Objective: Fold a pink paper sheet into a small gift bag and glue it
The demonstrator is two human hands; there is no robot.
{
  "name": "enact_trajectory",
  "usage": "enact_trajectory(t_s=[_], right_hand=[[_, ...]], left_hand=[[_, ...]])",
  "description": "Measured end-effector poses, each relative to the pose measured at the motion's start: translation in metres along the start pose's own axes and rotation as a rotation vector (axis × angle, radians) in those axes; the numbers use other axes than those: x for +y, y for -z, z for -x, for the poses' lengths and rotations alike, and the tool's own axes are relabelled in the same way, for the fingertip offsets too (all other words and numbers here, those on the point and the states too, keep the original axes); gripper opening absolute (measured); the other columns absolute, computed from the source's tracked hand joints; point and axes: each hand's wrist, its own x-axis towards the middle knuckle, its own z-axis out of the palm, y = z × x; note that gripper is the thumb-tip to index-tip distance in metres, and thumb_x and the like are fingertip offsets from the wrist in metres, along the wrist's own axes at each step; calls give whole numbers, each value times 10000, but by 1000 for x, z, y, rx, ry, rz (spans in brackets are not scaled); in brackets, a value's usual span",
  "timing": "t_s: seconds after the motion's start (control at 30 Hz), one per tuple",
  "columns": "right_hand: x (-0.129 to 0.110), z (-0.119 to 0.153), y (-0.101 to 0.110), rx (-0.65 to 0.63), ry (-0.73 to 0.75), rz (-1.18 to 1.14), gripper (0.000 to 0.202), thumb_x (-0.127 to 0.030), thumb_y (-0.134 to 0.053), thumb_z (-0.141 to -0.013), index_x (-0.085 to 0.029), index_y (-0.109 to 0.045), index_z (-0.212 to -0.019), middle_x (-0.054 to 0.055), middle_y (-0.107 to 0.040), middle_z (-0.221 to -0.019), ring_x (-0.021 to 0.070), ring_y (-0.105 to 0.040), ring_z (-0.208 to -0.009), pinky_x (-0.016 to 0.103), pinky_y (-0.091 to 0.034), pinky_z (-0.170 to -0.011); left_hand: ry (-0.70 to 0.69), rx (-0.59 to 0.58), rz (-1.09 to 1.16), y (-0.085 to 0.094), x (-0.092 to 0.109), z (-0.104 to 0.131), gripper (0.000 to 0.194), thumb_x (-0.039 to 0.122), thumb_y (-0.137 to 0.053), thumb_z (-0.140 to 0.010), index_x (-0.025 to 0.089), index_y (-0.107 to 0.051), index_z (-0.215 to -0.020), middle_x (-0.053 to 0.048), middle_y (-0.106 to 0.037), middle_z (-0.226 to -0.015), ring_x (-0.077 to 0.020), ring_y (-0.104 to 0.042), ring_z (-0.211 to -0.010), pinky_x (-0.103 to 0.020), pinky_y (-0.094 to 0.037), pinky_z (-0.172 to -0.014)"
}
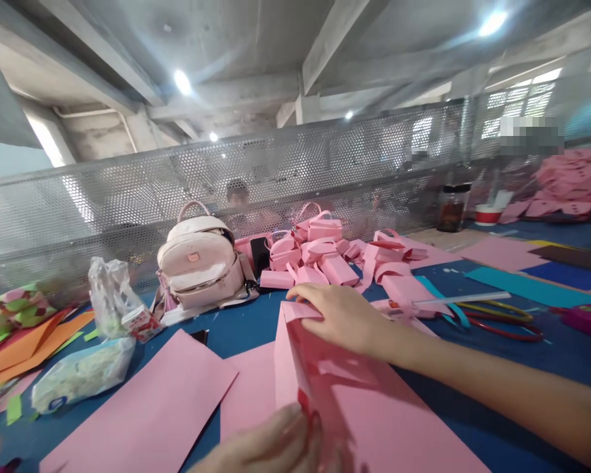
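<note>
Both hands are on a folded pink sheet [286, 358] that stands up in a narrow ridge above the table. My right hand [332, 315] reaches in from the right, its fingers bent over the far end of the fold. At the near end, my left hand [276, 443] has its fingers closed on the fold's lower edge; it is slightly blurred and cut off by the bottom of the view. Beneath and to the right lies a large pink sheet [398, 420]. Another flat pink sheet [148, 401] rests on the left.
A pale backpack [197, 259] and a pile of folded pink pieces [325, 256] stand beyond the hands. Plastic bags and orange sheets [34, 348] lie left. Scissors [502, 318], coloured strips and a dark jar [453, 209] are at right, before a perforated metal screen [285, 171].
</note>
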Motion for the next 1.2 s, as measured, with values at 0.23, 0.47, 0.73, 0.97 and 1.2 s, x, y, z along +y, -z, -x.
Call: enact_trajectory(t_s=[0.23, 0.47, 0.73, 0.97, 1.2], right_hand=[[16, -1, 17, -150, 7, -331, 464, -206, -553, -857, -176, -558, -1320, 114, -688, -1223, 221, -680, -1020, 354, -536, -849], [25, 11, 21, -323, -99, -596, 469, -315, -542, -934, -192, -514, -1386, 126, -701, -1196, 191, -688, -910, 244, -503, -606], [11, 43, 6, -575, -236, -957, 606, -388, -561, -955, -191, -353, -1489, 98, -741, -1009, 131, -695, -665, 193, -495, -490], [14, 40, 13, -186, 58, -401, 135, -211, -596, -917, -212, -687, -1017, 9, -725, -942, 137, -687, -761, 218, -529, -639], [3, 35, 21, 253, 813, 190, 277, -89, -475, -995, -233, -637, -1169, 50, -657, -1175, 163, -557, -1067, 340, -443, -945]], left_hand=[[164, 3, -82, 30, -41, 4, 305, 263, -566, -913, 83, -705, -1117, -100, -769, -819, -235, -722, -854, -458, -99, -1231], [333, 10, -129, 37, -62, 6, 177, 51, -547, -901, 126, -668, -1006, -66, -743, -846, -214, -679, -877, -482, -200, -1167], [517, -27, 167, 17, -81, 21, 265, 20, -460, -955, 215, -640, -951, 9, -701, -820, -166, -647, -827, -434, -290, -1069], [520, -119, 670, 11, -99, 7, 275, 49, -457, -944, 243, -648, -905, -13, -717, -849, -202, -627, -971, -421, -348, -1048], [465, -282, 946, -2, -126, -29, 189, 110, -468, -893, 221, -598, -812, -37, -644, -856, -221, -568, -938, -373, -442, -945]])
